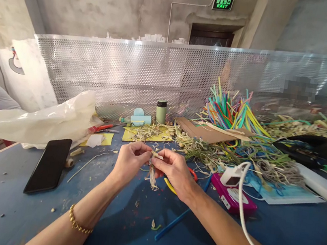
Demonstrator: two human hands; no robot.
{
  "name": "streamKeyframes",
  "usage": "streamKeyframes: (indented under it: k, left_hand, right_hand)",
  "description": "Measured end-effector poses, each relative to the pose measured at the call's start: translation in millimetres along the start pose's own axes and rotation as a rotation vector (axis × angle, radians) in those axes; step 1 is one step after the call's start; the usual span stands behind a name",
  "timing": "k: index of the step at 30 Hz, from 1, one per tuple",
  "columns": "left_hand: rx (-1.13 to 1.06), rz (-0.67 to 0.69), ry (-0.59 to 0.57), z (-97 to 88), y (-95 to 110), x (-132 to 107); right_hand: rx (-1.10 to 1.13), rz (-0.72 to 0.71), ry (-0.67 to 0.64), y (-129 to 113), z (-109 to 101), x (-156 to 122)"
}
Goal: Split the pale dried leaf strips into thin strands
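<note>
My left hand (131, 162) and my right hand (174, 173) meet over the middle of the blue table, fingertips pinched together. Between them is a small pale piece of dried plant fibre (157, 155), and a loose fibre tassel (152, 181) hangs below it. Both hands are closed on this piece; fingers hide part of it. Under my right hand lies a tool with a curved yellow handle (170, 185) and a red loop (194, 174), mostly covered. A blue stick (172, 224) slants across the table below my right wrist.
A black phone (48, 166) and white plastic bag (35, 115) lie left. Plant scraps (152, 132) cover yellow paper behind my hands, near a green bottle (160, 113). Right are coloured strips (229, 112), cardboard (205, 131), a magenta device (235, 196) and a white cable (242, 214).
</note>
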State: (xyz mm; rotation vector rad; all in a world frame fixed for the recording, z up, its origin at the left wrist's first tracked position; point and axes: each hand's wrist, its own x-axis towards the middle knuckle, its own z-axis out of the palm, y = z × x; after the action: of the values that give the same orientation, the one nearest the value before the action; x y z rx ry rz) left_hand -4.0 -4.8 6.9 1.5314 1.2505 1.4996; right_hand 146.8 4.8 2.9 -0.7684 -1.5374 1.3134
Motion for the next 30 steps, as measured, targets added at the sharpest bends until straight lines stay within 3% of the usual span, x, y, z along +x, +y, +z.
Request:
streamKeyframes:
  k: [7, 15, 22, 30]
  left_hand:
    - [-0.121, -0.05, -0.07, -3.0, 13, -2]
    - [-0.024, -0.009, -0.041, -2.4, 7, 2]
    - [0.07, 0.025, 0.063, 1.1, -2, -1]
    - [-0.114, -0.032, 0.015, 1.4, 8, -2]
  right_hand:
    - [0.039, -0.018, 0.01, -1, -3, 1]
    - [0.037, -0.012, 0.017, -1, -2, 0]
    - [0.054, -0.02, -0.001, 5, 2, 2]
    - [0.069, -0.02, 0.05, 1, 0, 2]
